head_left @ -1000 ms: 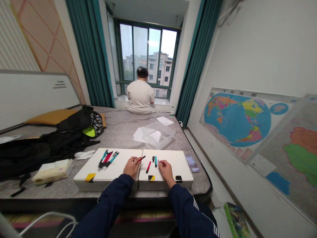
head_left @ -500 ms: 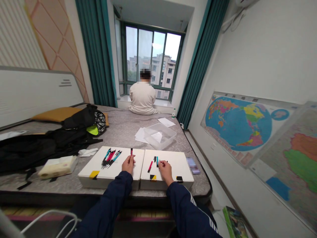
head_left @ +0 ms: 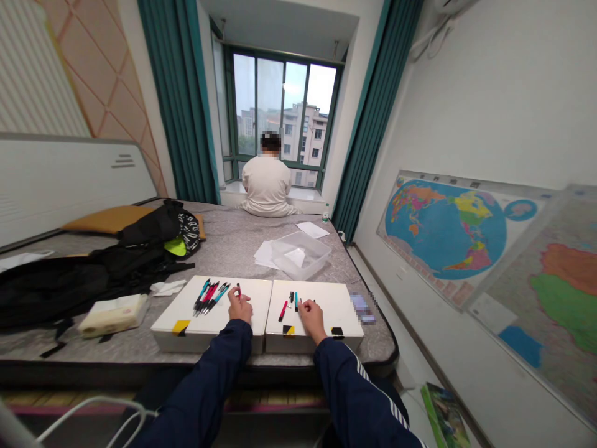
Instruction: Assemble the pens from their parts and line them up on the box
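My left hand is closed on a red and black pen barrel, whose end pokes up above the fingers over the left white box. Several assembled pens in blue, red and black lie side by side to its left. Over the right white box, my right hand has its fingertips pinched together; whatever is between them is too small to make out. Beside those fingertips are a blue pen barrel, small black pen parts and a red pen barrel.
Behind the boxes are a clear plastic bin and white papers. A tissue pack and black bag lie left on the bed. A phone is right of the boxes. A person sits by the window.
My left hand has shifted slightly left toward the assembled pens, and the red barrel in it now leans. My right hand stays in nearly the same place, fingers still pinched.
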`<action>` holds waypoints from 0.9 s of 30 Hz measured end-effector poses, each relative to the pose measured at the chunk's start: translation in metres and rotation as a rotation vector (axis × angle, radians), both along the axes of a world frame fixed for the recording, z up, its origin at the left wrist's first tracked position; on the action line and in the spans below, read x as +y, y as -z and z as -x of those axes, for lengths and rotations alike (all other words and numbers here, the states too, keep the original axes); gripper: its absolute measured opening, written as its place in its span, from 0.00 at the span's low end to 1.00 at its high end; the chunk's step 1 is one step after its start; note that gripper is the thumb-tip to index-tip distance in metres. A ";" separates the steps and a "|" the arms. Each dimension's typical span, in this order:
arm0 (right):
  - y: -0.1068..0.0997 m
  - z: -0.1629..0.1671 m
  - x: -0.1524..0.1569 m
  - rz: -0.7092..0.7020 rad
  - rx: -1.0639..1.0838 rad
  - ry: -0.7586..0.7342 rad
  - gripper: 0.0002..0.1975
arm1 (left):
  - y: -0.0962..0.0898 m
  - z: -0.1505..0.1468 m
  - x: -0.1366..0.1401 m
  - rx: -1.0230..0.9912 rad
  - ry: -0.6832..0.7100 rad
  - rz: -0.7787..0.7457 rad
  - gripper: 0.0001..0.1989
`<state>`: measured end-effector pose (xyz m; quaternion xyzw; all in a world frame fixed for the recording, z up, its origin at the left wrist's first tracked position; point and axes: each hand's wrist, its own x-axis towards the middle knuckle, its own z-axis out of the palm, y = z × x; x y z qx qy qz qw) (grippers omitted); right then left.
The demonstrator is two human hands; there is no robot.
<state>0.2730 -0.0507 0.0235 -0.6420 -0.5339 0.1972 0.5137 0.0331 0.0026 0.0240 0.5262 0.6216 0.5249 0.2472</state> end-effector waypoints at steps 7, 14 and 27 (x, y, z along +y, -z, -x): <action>0.004 -0.001 0.002 -0.002 -0.015 0.000 0.18 | -0.002 -0.006 0.002 -0.403 0.112 -0.003 0.17; 0.002 -0.002 0.000 0.008 0.024 -0.036 0.22 | 0.003 -0.009 0.003 -0.262 0.219 -0.027 0.24; 0.003 -0.002 0.000 0.052 0.111 -0.091 0.29 | -0.004 -0.026 0.005 -0.340 0.374 0.023 0.21</action>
